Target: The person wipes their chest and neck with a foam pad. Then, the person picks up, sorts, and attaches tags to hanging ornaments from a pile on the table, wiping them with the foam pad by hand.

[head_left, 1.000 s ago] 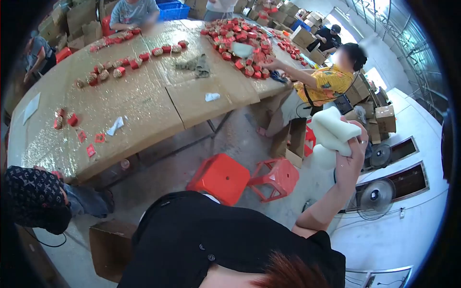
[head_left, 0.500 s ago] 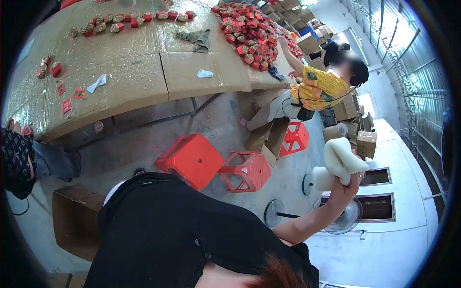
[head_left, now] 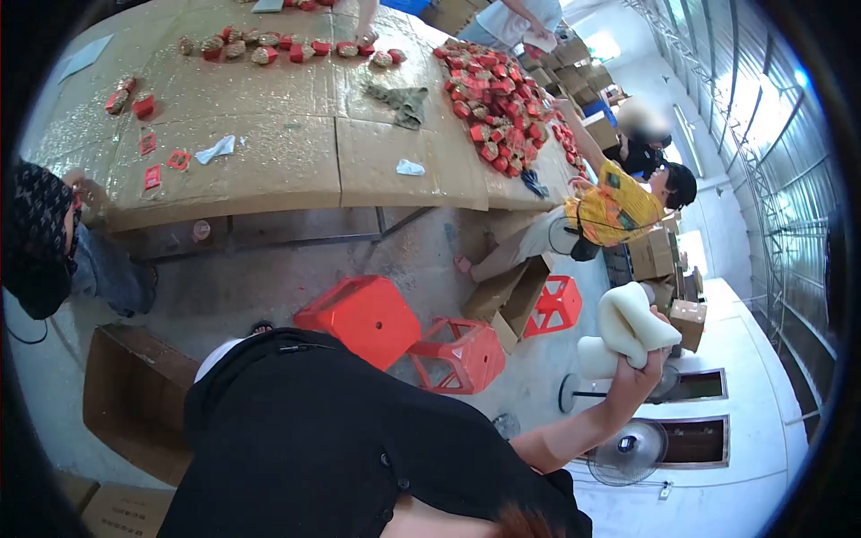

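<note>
At the right, my right hand (head_left: 642, 369) is raised with its fingers wrapped round a white folded piece (head_left: 630, 325) that looks like soft foam. A rounded white end (head_left: 595, 358) sticks out to the left of the fingers; whether it is a separate piece I cannot tell. Some fingertips are hidden behind the white material. My bare forearm comes up from the black shirt (head_left: 314, 439). The held piece is above the floor, apart from the table (head_left: 269, 184). My left hand is outside the view.
Red and gold pieces form a heap (head_left: 502, 108) and a row (head_left: 296, 49). Red stools (head_left: 363, 318) and an open carton (head_left: 134, 394) stand near me. One person (head_left: 619, 211) in yellow works by the heap; another (head_left: 40, 242) is at the left. A fan (head_left: 628, 444) is at lower right.
The view has shifted and turned. My hand, still closed round the white piece, now appears lower in the frame. Another person's arm now reaches to the row of red and gold pieces.
</note>
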The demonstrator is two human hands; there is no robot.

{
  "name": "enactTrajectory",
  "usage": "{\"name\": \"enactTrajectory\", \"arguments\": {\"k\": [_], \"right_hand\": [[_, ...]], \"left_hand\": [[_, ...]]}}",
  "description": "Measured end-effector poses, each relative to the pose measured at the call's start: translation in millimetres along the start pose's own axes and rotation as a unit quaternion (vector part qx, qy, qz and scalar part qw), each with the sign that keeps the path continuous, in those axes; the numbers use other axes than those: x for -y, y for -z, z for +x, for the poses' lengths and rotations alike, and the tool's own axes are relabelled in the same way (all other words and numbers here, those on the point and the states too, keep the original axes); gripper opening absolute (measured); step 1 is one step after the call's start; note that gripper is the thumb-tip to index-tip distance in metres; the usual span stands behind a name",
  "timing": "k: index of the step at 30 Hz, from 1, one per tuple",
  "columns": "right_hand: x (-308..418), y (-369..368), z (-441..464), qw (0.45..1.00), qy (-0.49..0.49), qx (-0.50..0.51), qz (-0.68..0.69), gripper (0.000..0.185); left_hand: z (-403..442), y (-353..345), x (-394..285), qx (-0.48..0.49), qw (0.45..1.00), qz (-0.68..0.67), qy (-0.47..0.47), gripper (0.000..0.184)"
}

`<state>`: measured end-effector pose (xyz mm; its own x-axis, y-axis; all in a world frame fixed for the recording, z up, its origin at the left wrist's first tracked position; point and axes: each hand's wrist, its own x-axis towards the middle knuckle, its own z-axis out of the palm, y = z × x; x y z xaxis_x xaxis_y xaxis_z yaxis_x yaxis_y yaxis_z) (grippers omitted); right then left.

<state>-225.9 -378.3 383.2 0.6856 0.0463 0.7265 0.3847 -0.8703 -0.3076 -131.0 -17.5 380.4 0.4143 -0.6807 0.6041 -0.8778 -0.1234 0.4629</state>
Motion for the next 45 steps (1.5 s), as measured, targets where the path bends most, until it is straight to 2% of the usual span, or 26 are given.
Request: {"name": "enactTrajectory", "arguments": {"k": [3,6,8,12,17,21,23,26,28,30,31,33,34,35,37,39,40,41,42,43,44,45], "right_hand": [[-13,-2,1,0.999,0.044,0.013,-0.005,0.05],[-20,-10,0,0.998,0.023,0.006,0.064,0.05],[-21,-11,-1,0.998,0.029,0.014,0.049,0.051],[-20,-14,-8,0.992,-0.023,-0.014,0.12,0.051],[-31,-21,-14,0.986,-0.02,0.047,0.158,0.055],[-28,-32,-13,0.977,-0.023,0.085,0.193,0.055],[-21,-34,-13,0.966,-0.046,0.112,0.227,0.052],[-15,-51,-3,0.954,-0.017,0.071,0.291,0.051],[-19,-60,-1,0.936,-0.021,0.103,0.336,0.038],[0,-58,7,0.946,0.02,0.138,0.293,0.032],[10,-60,8,0.888,-0.041,0.148,0.433,0.025],[22,-66,5,0.785,-0.14,0.179,0.576,0.017],[29,-69,4,0.725,-0.194,0.182,0.636,0.02],[58,-75,-1,0.686,-0.112,0.104,0.711,0.019],[65,-86,-5,0.554,0.016,0.048,0.831,0.019],[65,-92,0,0.54,0.09,0.089,0.832,0.027],[71,-93,9,0.63,0.141,0.124,0.753,0.032],[77,-93,18,0.707,0.202,0.146,0.662,0.038],[104,-82,30,0.81,0.27,0.174,0.49,0.039],[131,-71,42,0.867,0.354,0.177,0.302,0.04],[156,-71,46,0.874,0.444,0.164,0.114,0.036],[174,-79,43,0.844,0.466,0.181,0.195,0.04]], "left_hand": [[-10,8,-9,0.005,1.0,0.009,0.003,0.034],[-23,17,-23,0.018,1.0,0.021,0.005,0.034],[-33,25,-37,0.031,0.999,0.029,-0.001,0.033],[-60,40,-76,0.071,0.996,0.015,-0.045,0.033],[-98,60,-152,0.177,0.97,-0.082,-0.145,0.032],[-114,70,-200,0.238,0.943,-0.144,-0.182,0.032],[-116,77,-218,0.247,0.935,-0.166,-0.194,0.032],[-115,88,-246,0.255,0.931,-0.159,-0.205,0.031],[-114,95,-263,0.259,0.928,-0.161,-0.213,0.031],[-112,103,-278,0.259,0.92,-0.18,-0.232,0.031],[-110,108,-286,0.26,0.916,-0.183,-0.244,0.031],[-109,113,-301,0.261,0.903,-0.212,-0.268,0.031],[-109,115,-302,0.259,0.897,-0.228,-0.277,0.031],[-108,116,-297,0.252,0.893,-0.244,-0.282,0.03],[-111,110,-260,0.201,0.915,-0.257,-0.236,0.029],[-119,90,-171,0.103,0.961,-0.241,-0.092,0.027],[-126,66,-135,0.087,0.968,-0.235,-0.027,0.027],[-131,39,-113,0.118,0.964,-0.239,0.019,0.024],[-137,13,-94,0.145,0.957,-0.243,0.062,0.024],[-138,-5,-85,0.171,0.949,-0.254,0.077,0.027],[-143,-17,-75,0.204,0.94,-0.258,0.091,0.032],[-162,-33,-57,0.274,0.841,-0.434,0.169,0.037]]}}
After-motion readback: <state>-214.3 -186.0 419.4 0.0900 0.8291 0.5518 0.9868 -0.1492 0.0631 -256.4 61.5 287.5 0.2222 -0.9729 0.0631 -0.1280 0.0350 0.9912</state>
